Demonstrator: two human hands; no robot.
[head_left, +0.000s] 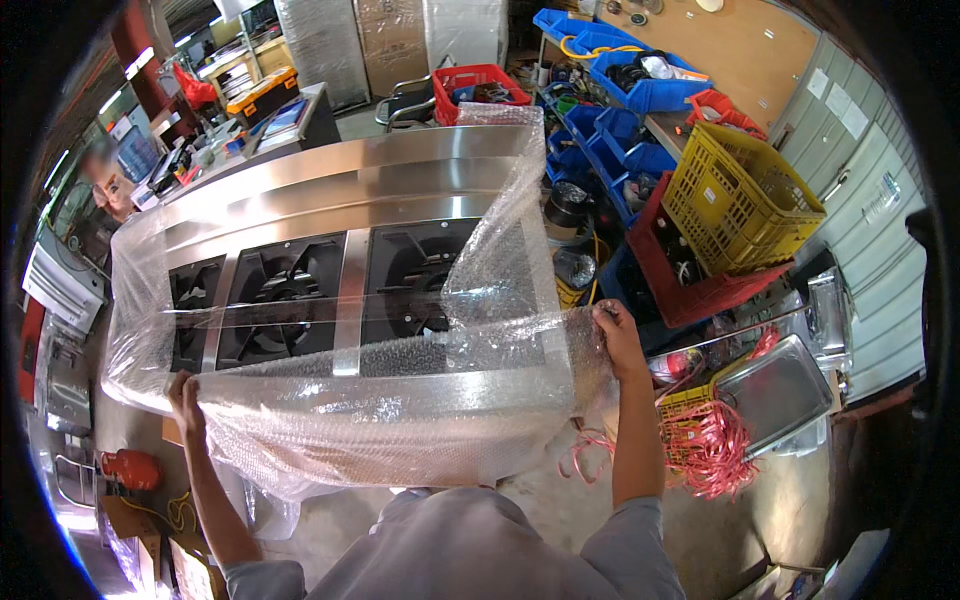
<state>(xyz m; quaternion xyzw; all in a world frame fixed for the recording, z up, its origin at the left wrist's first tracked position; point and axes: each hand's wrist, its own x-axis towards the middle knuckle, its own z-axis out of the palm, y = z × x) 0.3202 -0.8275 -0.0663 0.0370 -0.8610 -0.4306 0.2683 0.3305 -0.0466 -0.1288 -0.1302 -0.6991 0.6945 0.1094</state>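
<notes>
At the far left a person [105, 190] stands behind the long stainless steel cooker [350, 200], partly hidden by its end, and low on the floor beside it lies a small red gas cylinder [130, 468]. The left hand [184, 400] is at the near left corner of the cooker, its fingers closed on the edge of a sheet of clear bubble wrap [400, 400] that drapes over the front rail and hangs down toward the concrete floor. The wrap runs across the whole near side of the cooker, covering the three dark burner wells [285, 300] in part, and also folds around the left end. Near the right end a loose flap of the same wrap stands up from the steel top, bent back over the rightmost burner. The right hand [618, 335] is at the near right corner, fingers curled and gripping the bubble wrap where it turns over the cooker's edge, the forearm reaching up from the lower edge of the view. Just right of that hand a red crate [690, 285] sits on the floor with a yellow crate [735, 195] stacked tilted on it, and blue bins [620, 130] stand further back. Lower right, a tangle of pink string [715, 450] lies over a yellow basket, beside a shallow steel tray [785, 390].
</notes>
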